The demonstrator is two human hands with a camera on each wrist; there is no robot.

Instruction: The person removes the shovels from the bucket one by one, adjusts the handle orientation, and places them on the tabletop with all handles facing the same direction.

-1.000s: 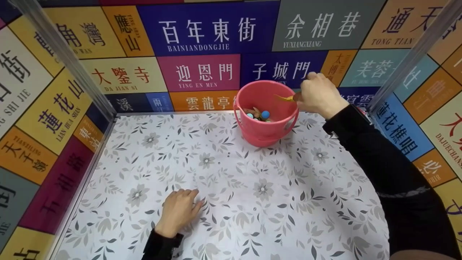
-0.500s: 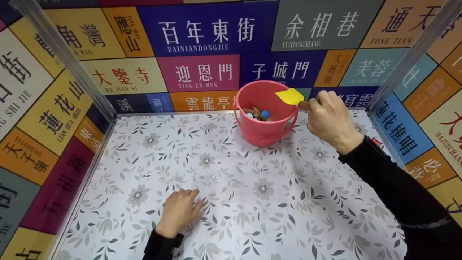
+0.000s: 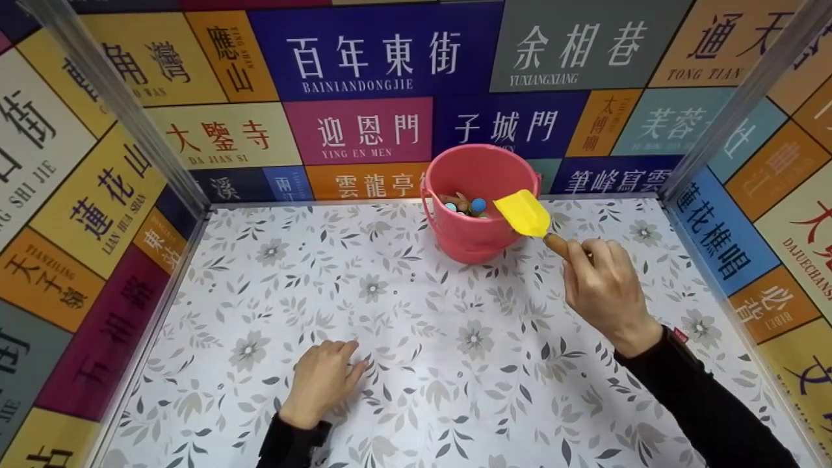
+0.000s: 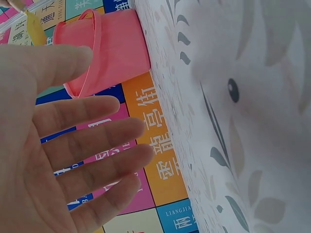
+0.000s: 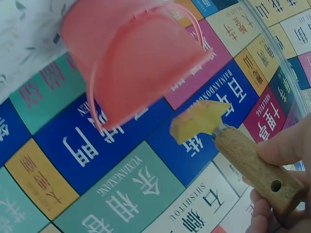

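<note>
My right hand (image 3: 604,289) grips the wooden handle of a small toy shovel (image 3: 523,213) with a yellow blade. In the head view the blade overlaps the right side of a pink bucket (image 3: 478,240). The right wrist view shows the shovel's handle (image 5: 257,165) between thumb and fingers, its blade apart from the bucket (image 5: 136,63). Inside the bucket lie several small objects (image 3: 463,205), one a blue ball (image 3: 478,205); the rest are too small to tell. My left hand (image 3: 323,380) rests near the table's front, holding nothing, its fingers (image 4: 107,127) loosely spread.
The bucket stands at the back of a table (image 3: 364,312) covered with white floral cloth. Panels printed with place names (image 3: 364,130) rise behind it and on both sides, with clear corner strips (image 3: 728,97) between them.
My right hand has drawn back from the bucket's rim toward the front right. The shovel has come out of the bucket with it, its blade now turned to view. The left hand stays put.
</note>
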